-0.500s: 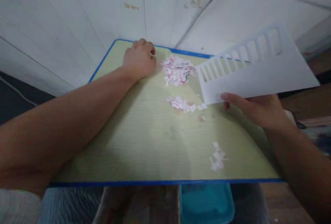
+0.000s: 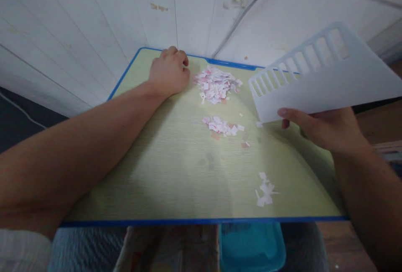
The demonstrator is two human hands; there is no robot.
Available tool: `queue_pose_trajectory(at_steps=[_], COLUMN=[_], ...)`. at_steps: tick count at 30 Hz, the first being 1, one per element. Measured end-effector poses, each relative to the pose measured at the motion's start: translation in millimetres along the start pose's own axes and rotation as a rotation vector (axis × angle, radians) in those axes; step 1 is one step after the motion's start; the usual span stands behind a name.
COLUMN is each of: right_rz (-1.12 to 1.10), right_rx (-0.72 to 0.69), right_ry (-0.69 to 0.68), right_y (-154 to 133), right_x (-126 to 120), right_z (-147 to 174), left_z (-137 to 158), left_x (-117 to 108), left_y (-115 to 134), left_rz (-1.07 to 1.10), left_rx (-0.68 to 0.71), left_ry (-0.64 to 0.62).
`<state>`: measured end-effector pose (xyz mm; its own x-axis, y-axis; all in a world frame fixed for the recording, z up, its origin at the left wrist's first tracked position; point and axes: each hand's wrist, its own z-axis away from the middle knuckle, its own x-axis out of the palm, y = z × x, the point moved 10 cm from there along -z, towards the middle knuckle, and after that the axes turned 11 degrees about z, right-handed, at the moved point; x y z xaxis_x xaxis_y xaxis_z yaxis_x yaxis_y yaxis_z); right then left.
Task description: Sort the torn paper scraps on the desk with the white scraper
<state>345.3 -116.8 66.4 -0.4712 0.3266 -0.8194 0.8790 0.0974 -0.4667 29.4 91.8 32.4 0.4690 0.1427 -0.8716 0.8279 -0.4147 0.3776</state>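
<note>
My right hand (image 2: 326, 127) grips the lower edge of a stiff white slotted sheet (image 2: 301, 96), thumb on its near face. A row of rounded cut-outs runs along the sheet's upper side. It is held tilted over the table's right side, its lower left corner close to a small paper scrap (image 2: 259, 124). My left hand (image 2: 169, 71) rests at the far left of the table with its fingers curled in, nothing visible in them. Just right of it lies a heap of small white and pink paper scraps (image 2: 216, 84). A smaller pile of paper scraps (image 2: 221, 126) lies nearer me.
The pale green folding table (image 2: 157, 171) has a blue rim and stands against a white panelled wall (image 2: 132, 8). A few white paper bits (image 2: 265, 190) lie near its front right. Below the front edge are a turquoise tub (image 2: 251, 247) and a brown, open-topped container (image 2: 169, 249).
My right hand has moved the slotted sheet a little to the right, away from the piles, and a scrap by its corner has shifted right too. My left hand has stayed put.
</note>
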Motion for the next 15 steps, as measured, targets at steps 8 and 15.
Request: queue_pose_trajectory(at_steps=[8,15], right_rz=[-0.124,-0.300], right_rx=[-0.133,-0.082], right_ry=[-0.294,-0.419], right_y=[-18,-40], right_x=[-3,25], right_z=[18,25], left_z=[0,-1], left_x=[-2,-1], left_y=[2,1], left_rz=[0.007,0.007], left_rx=[0.015,0.007], left_ry=[0.004,0.007])
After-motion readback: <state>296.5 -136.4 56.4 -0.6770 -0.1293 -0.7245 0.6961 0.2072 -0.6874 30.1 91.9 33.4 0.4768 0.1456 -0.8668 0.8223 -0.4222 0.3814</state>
